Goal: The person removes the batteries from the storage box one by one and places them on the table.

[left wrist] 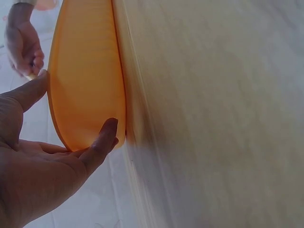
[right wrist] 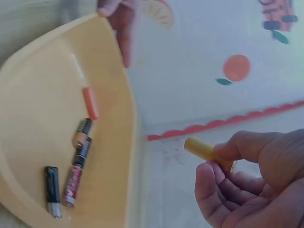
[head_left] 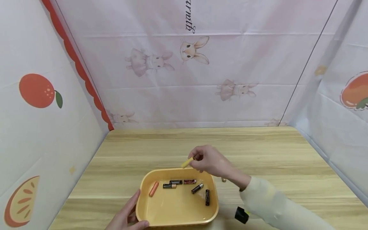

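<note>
My right hand (head_left: pixel 208 159) pinches a yellow battery (head_left: pixel 187 162) between thumb and fingers, held up over the far rim of a yellow plastic tray (head_left: pixel 178 214). In the right wrist view the yellow battery (right wrist: pixel 202 149) sticks out past the thumb. My left hand (head_left: pixel 126 214) grips the tray's near left corner, its thumb at the front rim and fingers along the left wall. Inside lie an orange battery (head_left: pixel 153 189) at the left, a red battery (head_left: pixel 190 181) by the far wall, and several black ones, among them a black battery (head_left: pixel 207 197) near the right wall.
The tray stands on a wood-grain table (head_left: pixel 120 150). A small copper-coloured end (head_left: pixel 224 180) shows beside the right forearm, partly hidden by it. A black block (head_left: pixel 241 215) is below the right sleeve. Printed cloth walls (head_left: pixel 178 105) enclose the back and both sides.
</note>
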Action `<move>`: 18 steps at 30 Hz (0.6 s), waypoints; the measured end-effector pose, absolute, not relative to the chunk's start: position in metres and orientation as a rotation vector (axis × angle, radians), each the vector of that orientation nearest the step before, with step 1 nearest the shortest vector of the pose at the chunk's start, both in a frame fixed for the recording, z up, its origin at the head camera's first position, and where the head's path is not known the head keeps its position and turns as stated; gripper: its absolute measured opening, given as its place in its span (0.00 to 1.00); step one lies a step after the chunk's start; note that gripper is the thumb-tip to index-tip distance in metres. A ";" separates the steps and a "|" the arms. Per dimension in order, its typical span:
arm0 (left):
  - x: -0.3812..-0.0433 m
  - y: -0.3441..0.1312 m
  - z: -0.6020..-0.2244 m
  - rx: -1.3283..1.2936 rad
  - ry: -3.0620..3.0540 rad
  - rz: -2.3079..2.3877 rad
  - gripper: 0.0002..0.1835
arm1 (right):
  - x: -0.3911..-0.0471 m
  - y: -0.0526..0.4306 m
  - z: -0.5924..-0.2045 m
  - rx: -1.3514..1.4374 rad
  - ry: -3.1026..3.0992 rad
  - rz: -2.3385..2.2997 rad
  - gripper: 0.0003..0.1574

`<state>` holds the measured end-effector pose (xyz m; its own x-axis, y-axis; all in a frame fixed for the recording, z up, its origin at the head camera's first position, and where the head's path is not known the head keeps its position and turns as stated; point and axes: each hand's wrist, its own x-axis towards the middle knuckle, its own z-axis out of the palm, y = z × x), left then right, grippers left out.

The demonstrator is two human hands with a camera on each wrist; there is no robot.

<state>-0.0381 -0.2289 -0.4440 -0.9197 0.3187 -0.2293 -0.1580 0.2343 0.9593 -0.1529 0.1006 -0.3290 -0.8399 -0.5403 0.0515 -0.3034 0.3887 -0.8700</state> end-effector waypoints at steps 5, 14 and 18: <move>-0.038 -0.229 -0.445 0.149 2.125 1.732 0.65 | -0.149 0.126 -0.317 -0.678 2.421 -1.499 0.07; -0.037 -0.230 -0.445 0.140 2.104 1.752 0.66 | -0.145 0.175 -0.294 -0.540 2.308 -1.717 0.15; -0.037 -0.230 -0.443 0.133 2.102 1.746 0.66 | -0.144 0.196 -0.289 -0.539 2.293 -1.784 0.16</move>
